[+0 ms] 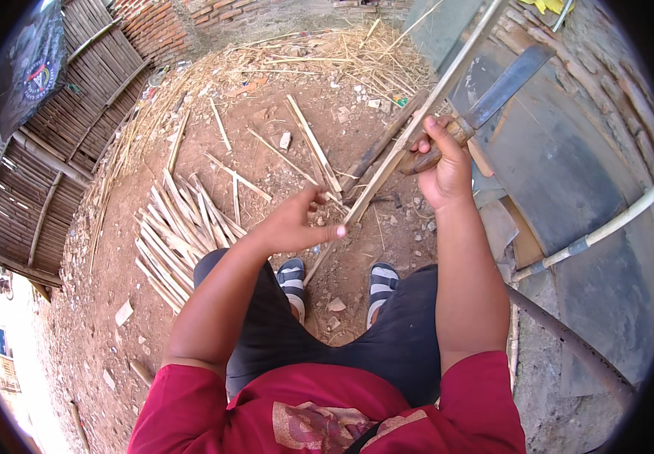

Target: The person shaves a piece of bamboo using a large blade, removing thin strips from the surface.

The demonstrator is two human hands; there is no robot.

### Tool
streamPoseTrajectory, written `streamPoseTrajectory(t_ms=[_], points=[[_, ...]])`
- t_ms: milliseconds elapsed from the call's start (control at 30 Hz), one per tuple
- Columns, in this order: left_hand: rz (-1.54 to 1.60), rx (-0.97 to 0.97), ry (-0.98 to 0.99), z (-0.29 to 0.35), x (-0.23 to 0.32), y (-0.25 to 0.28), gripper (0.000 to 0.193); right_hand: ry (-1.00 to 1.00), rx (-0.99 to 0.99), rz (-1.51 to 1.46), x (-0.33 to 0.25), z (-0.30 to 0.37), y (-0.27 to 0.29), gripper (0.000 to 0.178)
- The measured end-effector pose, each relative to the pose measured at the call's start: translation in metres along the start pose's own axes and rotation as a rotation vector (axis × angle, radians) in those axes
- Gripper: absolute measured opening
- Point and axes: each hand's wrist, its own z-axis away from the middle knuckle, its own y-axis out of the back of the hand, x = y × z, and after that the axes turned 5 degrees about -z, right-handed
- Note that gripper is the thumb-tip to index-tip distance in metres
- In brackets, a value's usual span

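Brown dirt ground (92,333) spreads below the fingers, one red brick wall (145,30) beyond them, one brown bamboo-slat panel (96,72) off to their left. And the right fingers (446,141) clench one dark-bladed, wooden-handled knife (486,108)! The left fingers (313,194) spread loosely beside one long pale wooden strip (379,178), contact impossible to tell, one pale split-stick pile (179,234) left of them, two striped sandals (291,281) below.
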Motion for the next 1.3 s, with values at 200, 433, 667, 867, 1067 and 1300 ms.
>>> streamPoseTrajectory(t_ms=[200,433,667,867,1067,1300], points=[[-0.497,0.508,-0.345,0.036,0.018,-0.013,0.077,0.094,0.135,-0.097,-0.027,-0.009,0.017,0.021],[0.352,-0.089,-0.19,0.126,0.038,-0.062,0.078,0.118,0.346,-0.209,-0.024,-0.018,0.022,0.018],[1.089,0.941,-0.19,0.058,0.02,-0.049,0.093,0.042,0.382,-0.297,-0.004,-0.021,0.03,0.017],[0.975,1.353,-0.525,0.035,0.053,0.039,0.071,-0.199,0.347,-0.078,0.03,-0.011,0.019,0.02],[0.941,1.438,-0.511,0.023,0.063,0.126,0.06,-0.62,0.466,0.545,0.083,0.011,0.049,0.041],[0.877,0.994,-0.591,0.01,-0.004,0.137,0.064,-0.513,0.096,1.417,0.113,0.005,0.062,0.06]])
